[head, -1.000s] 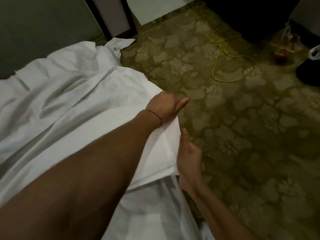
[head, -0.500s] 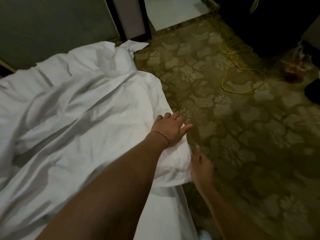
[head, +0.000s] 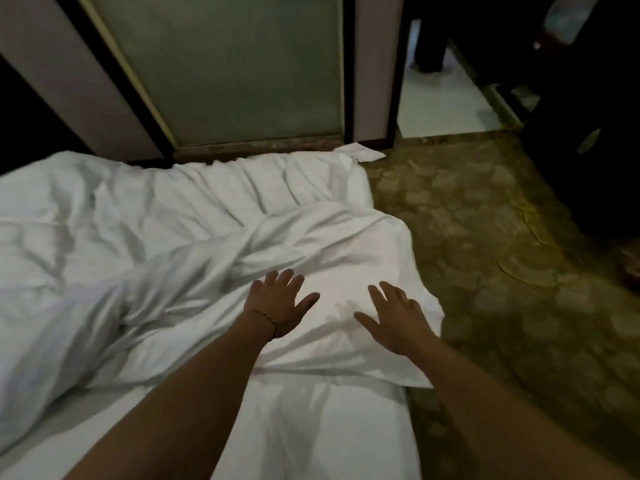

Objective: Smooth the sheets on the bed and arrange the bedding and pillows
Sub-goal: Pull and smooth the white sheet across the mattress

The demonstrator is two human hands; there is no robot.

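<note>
Spreading flat over a white duvet (head: 207,237), both hands lie palm-down, fingers splayed, gripping nothing. Left hand (head: 278,304), bracelet (head: 266,318) at the wrist, sits just left of the right hand (head: 394,318); both press the duvet's near right corner, close to the bed's right edge. Duvet is rumpled, deep folds running left and far, and covers most of the bed; a smoother white sheet (head: 311,427) shows bare at the near edge beneath the forearms.

Room: patterned olive carpet (head: 502,306) to the right; frosted glass panel (head: 242,71) in a dark frame at the far side; a pale tiled doorway floor (head: 446,105) far right. A white scrap (head: 363,152), possibly paper or cloth, lies on the floor by the duvet's far corner. Yellow cord (head: 519,268) on the carpet, blurred.

Half a second ago the right hand hung off the bed's side below the duvet edge; it is now on top. Left hand has shifted slightly left. View has tilted up, showing more of the far wall.
</note>
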